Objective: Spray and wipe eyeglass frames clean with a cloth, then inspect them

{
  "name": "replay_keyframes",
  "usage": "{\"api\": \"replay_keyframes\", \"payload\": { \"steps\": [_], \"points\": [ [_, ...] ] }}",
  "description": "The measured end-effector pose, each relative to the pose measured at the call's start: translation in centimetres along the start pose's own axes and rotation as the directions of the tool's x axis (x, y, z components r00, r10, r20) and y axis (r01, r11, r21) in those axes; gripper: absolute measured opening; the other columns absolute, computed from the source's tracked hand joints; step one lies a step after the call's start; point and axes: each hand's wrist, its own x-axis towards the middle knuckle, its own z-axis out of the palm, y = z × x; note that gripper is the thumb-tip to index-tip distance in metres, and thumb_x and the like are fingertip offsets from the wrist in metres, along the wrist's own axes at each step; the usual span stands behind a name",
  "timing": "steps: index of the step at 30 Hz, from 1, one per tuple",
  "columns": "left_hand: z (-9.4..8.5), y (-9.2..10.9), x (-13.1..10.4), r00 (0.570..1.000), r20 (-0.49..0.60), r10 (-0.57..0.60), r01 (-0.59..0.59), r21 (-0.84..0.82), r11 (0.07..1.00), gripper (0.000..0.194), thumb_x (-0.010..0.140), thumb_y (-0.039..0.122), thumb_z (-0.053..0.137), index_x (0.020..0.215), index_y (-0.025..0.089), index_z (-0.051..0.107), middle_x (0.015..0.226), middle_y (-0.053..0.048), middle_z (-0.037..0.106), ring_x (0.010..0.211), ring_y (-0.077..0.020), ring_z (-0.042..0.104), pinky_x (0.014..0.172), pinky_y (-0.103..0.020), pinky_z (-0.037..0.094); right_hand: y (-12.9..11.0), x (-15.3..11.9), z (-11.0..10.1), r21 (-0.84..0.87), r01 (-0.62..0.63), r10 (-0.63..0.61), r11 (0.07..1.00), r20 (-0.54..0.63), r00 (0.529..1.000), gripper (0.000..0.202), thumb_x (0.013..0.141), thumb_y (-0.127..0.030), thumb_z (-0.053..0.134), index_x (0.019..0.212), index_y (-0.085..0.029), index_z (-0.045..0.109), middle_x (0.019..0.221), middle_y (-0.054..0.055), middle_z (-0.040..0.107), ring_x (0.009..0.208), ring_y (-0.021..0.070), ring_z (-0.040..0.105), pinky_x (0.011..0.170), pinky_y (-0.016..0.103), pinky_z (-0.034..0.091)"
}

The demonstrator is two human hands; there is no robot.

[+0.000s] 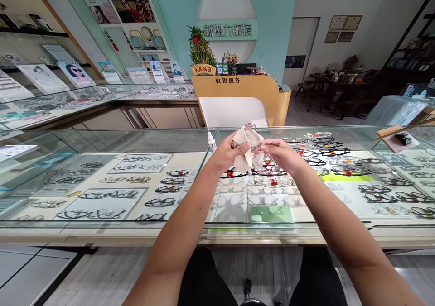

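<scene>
My left hand (228, 153) is closed around a cream cloth (242, 162), its thumb pressed on the fabric. Folded within the cloth is part of a pair of clear-framed eyeglasses (258, 159). My right hand (281, 154) pinches the same eyeglasses from the right side, fingertips near the frame. Both hands are held above the glass display counter. Just beyond my left hand a small white spray bottle (211, 142) stands upright on the glass.
The glass counter (217, 224) spans in front of me, with several rows of eyeglasses (160, 202) inside. A white chair back (234, 110) stands behind it, before a wooden cashier desk (238, 85). A wooden stand (390, 136) sits at right.
</scene>
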Motion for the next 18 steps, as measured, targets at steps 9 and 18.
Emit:
{"api": "replay_keyframes", "payload": {
  "steps": [9, 18],
  "points": [
    [0.9, 0.1, 0.1, 0.995, -0.095, 0.026, -0.018, 0.087, 0.996, 0.086, 0.051, 0.051, 0.112, 0.119, 0.015, 0.073, 0.080, 0.002, 0.071, 0.068, -0.0141, 0.064, 0.064, -0.025, 0.053, 0.7, 0.2, 1.1, 0.090, -0.048, 0.045, 0.995, 0.025, 0.999, 0.042, 0.074, -0.060, 0.100, 0.089, -0.022, 0.089, 0.087, 0.004, 0.080, 0.087, 0.0192, 0.069, 0.091, 0.035, 0.051],
    [1.4, -0.7, 0.1, 0.974, -0.207, 0.096, -0.077, 0.095, 0.992, 0.071, 0.056, 0.062, 0.108, 0.098, 0.017, 0.073, 0.076, 0.001, 0.070, 0.061, -0.0117, 0.059, 0.057, -0.024, 0.049, 1.7, 0.4, 1.8, 0.079, -0.039, 0.037, 0.996, 0.032, 0.999, 0.046, 0.074, -0.063, 0.100, 0.090, -0.021, 0.089, 0.089, 0.004, 0.082, 0.089, 0.0202, 0.069, 0.092, 0.034, 0.051]
  ]
}}
